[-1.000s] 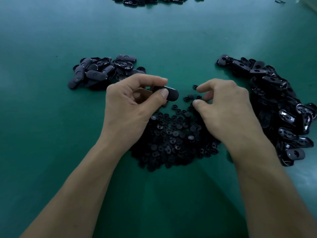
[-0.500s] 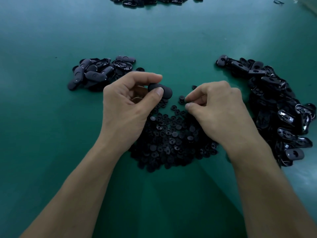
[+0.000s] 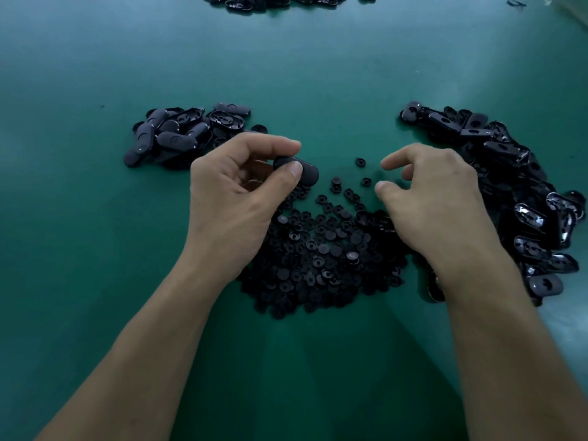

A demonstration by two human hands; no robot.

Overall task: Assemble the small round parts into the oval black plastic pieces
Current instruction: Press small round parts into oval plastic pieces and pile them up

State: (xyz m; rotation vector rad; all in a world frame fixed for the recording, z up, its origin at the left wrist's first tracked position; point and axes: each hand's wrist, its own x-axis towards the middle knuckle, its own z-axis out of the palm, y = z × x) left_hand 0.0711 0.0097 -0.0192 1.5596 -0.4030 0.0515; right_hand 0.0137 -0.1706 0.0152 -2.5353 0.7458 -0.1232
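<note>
Left hand (image 3: 235, 198) pinched one oval piece (image 3: 302, 173) between thumb and forefinger, long axis left-right, free end pointing right. Right hand (image 3: 439, 205) hung loosely curled, empty, over the round parts pile (image 3: 318, 262). Oval heaps sat left (image 3: 178, 135) and right (image 3: 509, 167).

Saw smooth, matt black plastic on the oval piece (image 3: 306, 174) pinched in the left hand (image 3: 235, 198), same on the left pile (image 3: 171, 138). Noted glossier plastic w/ bright glints across the right pile (image 3: 534, 218), duller black plastic on the round parts (image 3: 318, 256). Found the green table (image 3: 95, 249) matt & even, no shine.
</note>
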